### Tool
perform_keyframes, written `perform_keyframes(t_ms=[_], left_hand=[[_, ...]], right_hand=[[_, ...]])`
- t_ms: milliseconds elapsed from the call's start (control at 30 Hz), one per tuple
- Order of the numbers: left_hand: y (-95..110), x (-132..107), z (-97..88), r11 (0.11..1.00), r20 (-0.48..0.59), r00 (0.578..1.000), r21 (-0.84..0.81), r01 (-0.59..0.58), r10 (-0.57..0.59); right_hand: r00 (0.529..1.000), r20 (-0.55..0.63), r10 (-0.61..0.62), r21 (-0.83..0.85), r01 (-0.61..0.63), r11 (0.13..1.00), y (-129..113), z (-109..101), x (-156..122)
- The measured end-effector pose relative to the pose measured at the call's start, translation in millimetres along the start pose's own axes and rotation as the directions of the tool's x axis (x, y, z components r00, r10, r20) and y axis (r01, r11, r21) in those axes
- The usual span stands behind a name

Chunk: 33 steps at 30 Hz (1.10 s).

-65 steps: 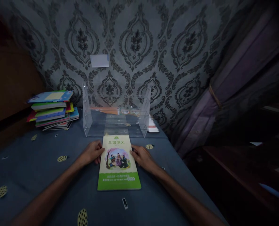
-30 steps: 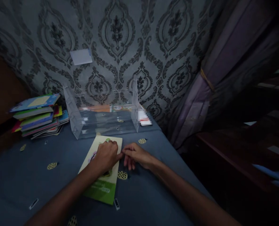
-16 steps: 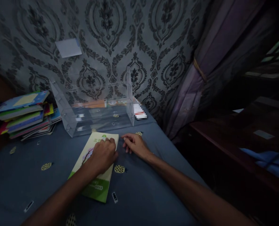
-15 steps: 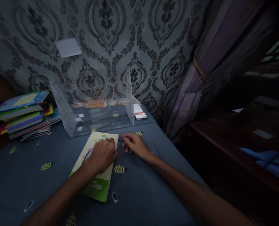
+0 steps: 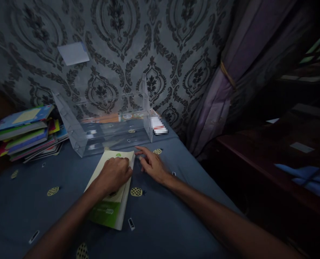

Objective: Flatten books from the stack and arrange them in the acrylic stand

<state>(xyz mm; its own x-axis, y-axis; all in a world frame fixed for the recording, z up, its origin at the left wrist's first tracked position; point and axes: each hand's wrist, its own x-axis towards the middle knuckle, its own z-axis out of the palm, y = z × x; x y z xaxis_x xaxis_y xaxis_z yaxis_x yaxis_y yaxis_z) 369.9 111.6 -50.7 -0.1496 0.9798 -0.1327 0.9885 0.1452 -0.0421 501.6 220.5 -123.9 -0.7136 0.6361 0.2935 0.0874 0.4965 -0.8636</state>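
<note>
A cream and green paperback book lies at a slant on the blue cloth, closed, with its page edges showing along the right side. My left hand is closed over the book's upper right part, knuckles up, its curled fingers at the right edge. Part of the cover is hidden under this hand. My right hand is just right of the book's top corner, thumb and index finger apart. Its index fingertip is close to that corner; whether it touches I cannot tell. Nothing is in the right hand.
A clear acrylic rack stands behind the book against the patterned wall. To the left is a stack of books. A partly blurred white item lies right of the rack. A tied curtain hangs beside the table's right edge.
The book's right side has tipped up slightly, so more page edges show, and its cover has shifted under my left hand. My right hand's index finger has straightened toward the top corner.
</note>
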Motion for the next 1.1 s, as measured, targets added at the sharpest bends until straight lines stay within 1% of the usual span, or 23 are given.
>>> perform_keyframes(t_ms=[100,200,267,333,400,433,467,500,533,567,600,633,700,767,867,967,1033,1100], left_hand=[[5.3,-1.3,6.6,0.999,-0.019,1.0,0.036,0.005,-0.004],[14.3,-2.8,11.1,0.997,-0.028,0.999,0.067,0.027,-0.025],[19.0,-4.2,11.1,0.996,-0.03,0.999,0.082,0.035,-0.033],[18.1,-8.0,8.7,0.997,-0.019,1.0,0.076,0.015,-0.014],[8.5,-17.0,6.0,0.998,0.027,0.998,0.03,-0.062,0.061],[0.3,-24.2,5.7,0.992,0.066,0.99,-0.011,-0.127,0.127],[-9.6,-33.3,6.8,0.978,0.108,0.973,-0.061,-0.198,0.204],[-20.6,-44.0,9.4,0.954,0.151,0.944,-0.121,-0.276,0.292],[-31.8,-55.8,13.8,0.922,0.197,0.905,-0.174,-0.346,0.377],[-42.3,-67.8,19.7,0.895,0.219,0.874,-0.216,-0.391,0.435],[-51.4,-79.4,26.7,0.88,0.207,0.863,-0.236,-0.413,0.461],[-58.3,-89.8,34.3,0.871,0.178,0.862,-0.239,-0.429,0.474],[-64.6,-104.6,48.6,0.89,0.083,0.898,-0.199,-0.41,0.433],[-61.6,-110.1,58.7,0.906,0.012,0.913,-0.13,-0.404,0.408],[-47.3,-104.1,65.9,0.907,-0.082,0.904,0.0,-0.42,0.419],[-31.1,-90.9,72.4,0.911,-0.215,0.886,0.125,-0.393,0.411],[-22.6,-83.0,78.6,0.917,-0.293,0.87,0.173,-0.359,0.396],[-16.9,-78.0,84.2,0.921,-0.341,0.857,0.194,-0.338,0.386]], right_hand=[[0.998,0.037,-0.048,-0.059,0.05,0.997,-3.8,-1.1,-2.1],[0.995,0.078,-0.062,-0.125,0.071,0.99,-4.4,-1.3,-3.4],[0.992,0.111,-0.063,-0.184,0.083,0.979,-2.6,-1.0,-3.9],[0.989,0.133,-0.067,-0.238,0.097,0.966,0.2,-0.6,-4.0],[0.986,0.146,-0.086,-0.273,0.123,0.954,3.3,-0.3,-3.9],[0.983,0.149,-0.103,-0.291,0.143,0.946,4.8,-0.2,-3.7],[0.98,0.154,-0.123,-0.309,0.166,0.936,6.1,-0.1,-3.3],[0.977,0.158,-0.144,-0.327,0.189,0.926,7.4,0.0,-3.0],[0.973,0.162,-0.164,-0.344,0.212,0.915,8.5,0.1,-2.7],[0.97,0.164,-0.182,-0.356,0.23,0.906,9.4,0.2,-2.5],[0.967,0.166,-0.195,-0.362,0.244,0.9,10.0,0.3,-2.4],[0.964,0.169,-0.205,-0.365,0.254,0.895,10.5,0.4,-2.5],[0.962,0.17,-0.215,-0.37,0.264,0.891,11.4,0.8,-2.8],[0.964,0.168,-0.207,-0.384,0.257,0.887,12.7,1.7,-2.4],[0.968,0.169,-0.186,-0.419,0.241,0.875,17.2,4.5,3.5],[0.964,0.199,-0.175,-0.444,0.248,0.861,23.2,8.4,16.4],[0.958,0.225,-0.179,-0.441,0.263,0.858,26.2,10.9,25.7],[0.952,0.237,-0.195,-0.423,0.282,0.861,27.8,13.0,32.1]])
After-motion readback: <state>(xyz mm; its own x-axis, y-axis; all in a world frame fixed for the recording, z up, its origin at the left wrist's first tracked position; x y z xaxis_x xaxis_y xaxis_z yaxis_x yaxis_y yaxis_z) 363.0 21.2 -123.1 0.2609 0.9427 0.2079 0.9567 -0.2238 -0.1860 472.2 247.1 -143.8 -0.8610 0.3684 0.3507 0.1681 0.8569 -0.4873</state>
